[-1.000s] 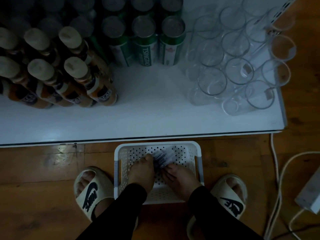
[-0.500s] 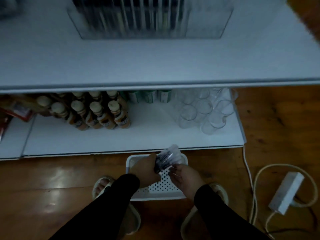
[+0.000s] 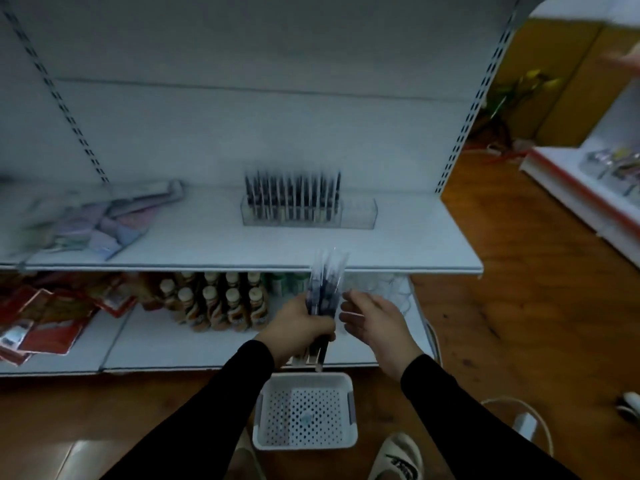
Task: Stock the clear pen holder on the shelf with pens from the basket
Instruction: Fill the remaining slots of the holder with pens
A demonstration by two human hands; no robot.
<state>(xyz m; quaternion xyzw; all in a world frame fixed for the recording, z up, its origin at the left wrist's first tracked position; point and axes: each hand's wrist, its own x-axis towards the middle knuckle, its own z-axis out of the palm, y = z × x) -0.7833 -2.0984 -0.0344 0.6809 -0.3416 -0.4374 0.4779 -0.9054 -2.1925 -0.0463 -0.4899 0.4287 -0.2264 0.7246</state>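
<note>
— How far along?
— Partway, by the look: clear plastic pen holder [image 3: 308,211] on the white shelf [image 3: 242,247], up beyond both hands, already packed with dark upright pens [image 3: 292,194] on the left; right end compartment bare.
— And the hands?
— Left hand [image 3: 299,323] clenched around a bundle of dark wrapped pens [image 3: 325,285]; right hand [image 3: 372,318] released, fingers loose just beside the bundle.
— Basket?
— White perforated plastic basket [image 3: 304,412] on the floor below the hands, almost bare; contents too blurred to name.
</note>
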